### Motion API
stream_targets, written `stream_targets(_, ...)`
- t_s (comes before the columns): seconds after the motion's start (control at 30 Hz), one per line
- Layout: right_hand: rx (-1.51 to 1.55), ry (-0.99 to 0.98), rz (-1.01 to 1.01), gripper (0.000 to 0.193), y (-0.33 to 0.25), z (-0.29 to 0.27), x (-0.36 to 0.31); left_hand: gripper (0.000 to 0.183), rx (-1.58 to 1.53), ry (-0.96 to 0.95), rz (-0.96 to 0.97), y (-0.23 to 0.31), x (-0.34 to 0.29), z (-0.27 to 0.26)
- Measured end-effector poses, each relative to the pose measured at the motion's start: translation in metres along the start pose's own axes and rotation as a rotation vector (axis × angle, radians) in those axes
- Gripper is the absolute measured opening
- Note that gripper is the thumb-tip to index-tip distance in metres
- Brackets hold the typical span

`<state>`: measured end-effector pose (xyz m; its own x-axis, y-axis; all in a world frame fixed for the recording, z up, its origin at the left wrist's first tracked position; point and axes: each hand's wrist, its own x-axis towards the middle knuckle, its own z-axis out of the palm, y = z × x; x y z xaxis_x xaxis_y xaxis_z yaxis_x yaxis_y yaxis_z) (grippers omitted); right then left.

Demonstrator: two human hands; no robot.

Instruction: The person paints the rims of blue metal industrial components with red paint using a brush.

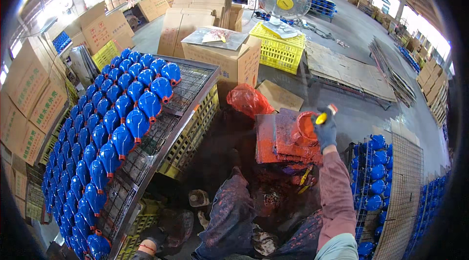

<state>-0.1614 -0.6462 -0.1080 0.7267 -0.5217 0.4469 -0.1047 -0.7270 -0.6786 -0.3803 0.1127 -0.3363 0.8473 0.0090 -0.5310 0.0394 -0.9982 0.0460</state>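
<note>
My right hand (326,132), in a grey glove, is closed around a paintbrush (321,119) with a yellow handle. It is held beside the rim of a small red paint bucket (306,130). That bucket stands on a stack of red-stained boards (267,145). At the lower left edge is my left hand (155,234), dark-gloved, close to the rack's near end; shadow hides its fingers. Rows of glossy blue rounded housings (110,148) with red-painted rims fill much of the wire rack (168,125) on my left.
Yellow crates (190,135) support the rack. Ahead are a cardboard box (222,59), a red plastic bag (250,99) and a fan (285,3) on a yellow crate. More blue housings (376,172) sit in racks at right. A yellow-handled tool (306,178) lies beside the boards.
</note>
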Motion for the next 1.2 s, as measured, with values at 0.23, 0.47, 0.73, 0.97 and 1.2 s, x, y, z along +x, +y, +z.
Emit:
stream_targets(0.23, 0.759, 0.107, 0.067, 0.037, 0.036, -0.035, -0.067, 0.053, -0.082, 0.405, 0.275, 0.037, -0.024, -0.008)
stream_targets(0.47, 0.661, 0.202, -0.015, 0.036, 0.066, -0.018, -0.083, 0.082, -0.051, -0.313, -0.378, 0.065, -0.024, -0.090)
stream_targets(0.73, 0.545, 0.243, -0.052, 0.034, 0.078, -0.004, -0.074, 0.076, 0.053, -0.359, -0.314, 0.076, -0.034, -0.112)
stream_targets(0.97, 0.606, 0.256, -0.043, 0.031, 0.082, -0.005, -0.072, 0.064, 0.065, 0.540, 0.427, 0.166, -0.081, -0.145)
stream_targets(1.2, 0.620, 0.293, -0.026, 0.030, 0.072, -0.007, -0.071, 0.090, -0.410, 0.447, 0.623, 0.316, -0.123, -0.126)
